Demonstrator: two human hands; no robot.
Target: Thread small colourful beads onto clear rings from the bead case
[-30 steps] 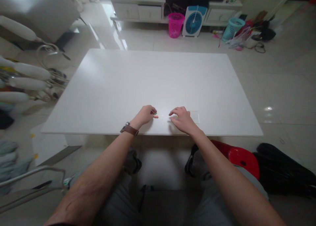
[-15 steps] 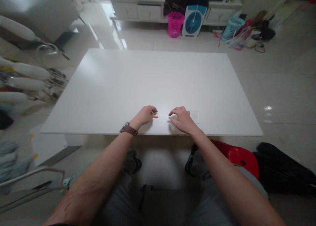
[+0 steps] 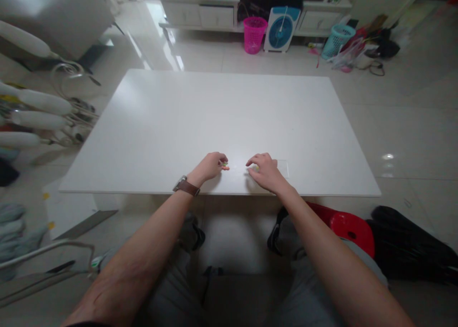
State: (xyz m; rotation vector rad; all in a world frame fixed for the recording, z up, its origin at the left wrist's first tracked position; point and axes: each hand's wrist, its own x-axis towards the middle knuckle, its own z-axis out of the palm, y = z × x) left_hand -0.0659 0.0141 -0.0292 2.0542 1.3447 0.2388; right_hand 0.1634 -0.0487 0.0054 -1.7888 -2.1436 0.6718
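My left hand (image 3: 212, 166), with a brown-strapped watch (image 3: 186, 186) on the wrist, is low over the near edge of a white table. Its fingers are curled and closed at a small orange and green piece (image 3: 225, 168), too small to name more exactly. Across a short gap, my right hand (image 3: 265, 170) arches with thumb and forefinger apart. A tiny yellow spot (image 3: 256, 167) shows between them; what it belongs to is hidden. Beside and partly behind the right hand lies a clear, flat rectangular piece (image 3: 283, 168).
The white table (image 3: 214, 112) spans the view before me. Beyond it stand a pink basket (image 3: 254, 37), a blue and white fan (image 3: 281, 30) and a light blue basket (image 3: 335, 42). A red stool (image 3: 352, 231) is at lower right; white padded bars (image 3: 43, 100) are at left.
My right hand has shifted very slightly to the right. The left hand stays almost in place, and the small orange and green piece is still at its fingertips.
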